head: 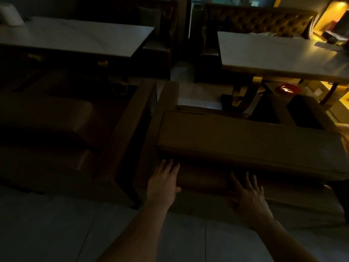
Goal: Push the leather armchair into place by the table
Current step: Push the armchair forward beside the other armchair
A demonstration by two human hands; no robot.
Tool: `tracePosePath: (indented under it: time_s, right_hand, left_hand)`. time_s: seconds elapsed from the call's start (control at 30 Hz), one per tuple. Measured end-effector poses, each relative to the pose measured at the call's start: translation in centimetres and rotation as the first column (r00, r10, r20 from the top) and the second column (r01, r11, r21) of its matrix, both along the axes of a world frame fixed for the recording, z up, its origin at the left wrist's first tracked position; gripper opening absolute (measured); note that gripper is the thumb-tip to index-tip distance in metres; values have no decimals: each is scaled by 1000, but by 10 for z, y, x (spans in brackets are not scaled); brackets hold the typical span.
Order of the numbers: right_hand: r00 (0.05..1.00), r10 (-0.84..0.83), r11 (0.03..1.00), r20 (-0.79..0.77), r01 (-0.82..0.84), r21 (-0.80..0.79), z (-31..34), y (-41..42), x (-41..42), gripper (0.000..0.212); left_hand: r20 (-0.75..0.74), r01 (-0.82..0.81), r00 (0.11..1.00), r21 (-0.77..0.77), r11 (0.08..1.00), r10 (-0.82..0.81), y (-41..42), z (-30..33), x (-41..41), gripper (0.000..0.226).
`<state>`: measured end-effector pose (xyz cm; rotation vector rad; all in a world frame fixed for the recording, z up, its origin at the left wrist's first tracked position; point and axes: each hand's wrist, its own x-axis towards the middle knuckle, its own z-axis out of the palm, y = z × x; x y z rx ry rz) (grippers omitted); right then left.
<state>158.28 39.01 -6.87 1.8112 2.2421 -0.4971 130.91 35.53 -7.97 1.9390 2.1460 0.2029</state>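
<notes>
A brown leather armchair (236, 137) stands with its back towards me in the dim room, its seat facing the white-topped table (273, 55) at the right. My left hand (163, 183) lies flat on the lower back panel near the chair's left corner, fingers spread. Flat on the same panel, further right, rests my right hand (249, 197), also with spread fingers. Neither hand grips anything. The chair's front sits near the table's curved gold leg (243, 95).
A second brown armchair (79, 129) stands close at the left, almost touching, facing another white table (81, 36). Tufted sofas (258, 19) line the far side. A red ashtray (288, 88) sits under the right table. Tiled floor (56, 229) lies beneath me.
</notes>
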Motion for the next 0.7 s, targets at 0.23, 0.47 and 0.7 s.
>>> tracePosePath:
  time_s: [0.23,0.47,0.7]
  right_hand:
    - [1000,10,999,22,-9,-48,6,4,-1,97]
    - [999,-10,1000,48,9,9,-6,-2,-4,102]
    - [997,-30,996,77,36,-81,9,0,-10,102]
  left_hand:
    - [24,11,1000,-61,998,-9,-3,6,-1,85]
    - [57,-13,998,-32,999,14,-5,3,0,82]
    - [58,39,998,-125,991,-32,-3,13,-6,86]
